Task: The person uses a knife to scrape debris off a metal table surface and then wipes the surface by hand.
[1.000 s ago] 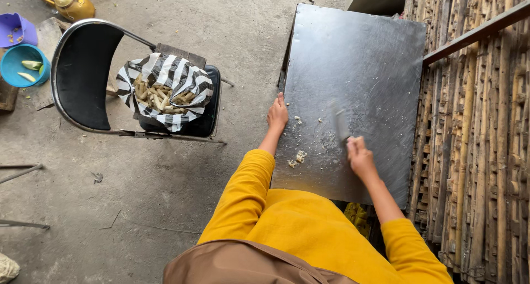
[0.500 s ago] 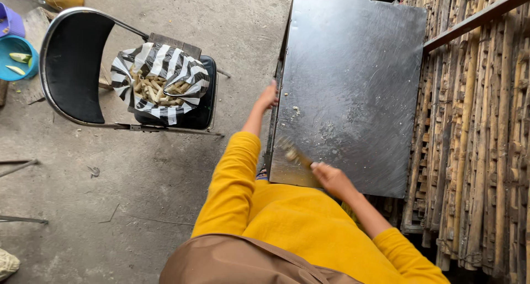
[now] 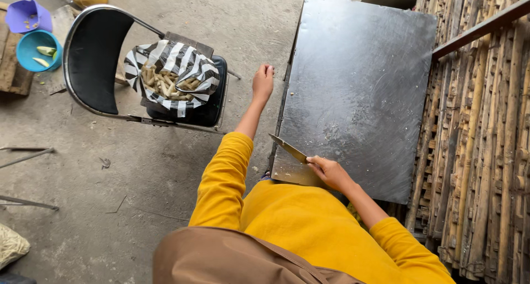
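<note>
Knife in right hand fingers, left hand seemingly empty, striped bag near

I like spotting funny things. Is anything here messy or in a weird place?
A little. The striped bag of pale cut pieces sits on a chair seat, not the table. The right hand holds a knife whose tip sticks out past the table's edge. Small scraps lie on the floor.

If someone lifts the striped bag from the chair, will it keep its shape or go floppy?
The striped bag would probably sag: its thin rim is folded and crumpled. The pale cut pieces heaped inside would likely shift and could spill from the open mouth. On the chair seat it seems steady, though a sideways push might tip it.
</note>
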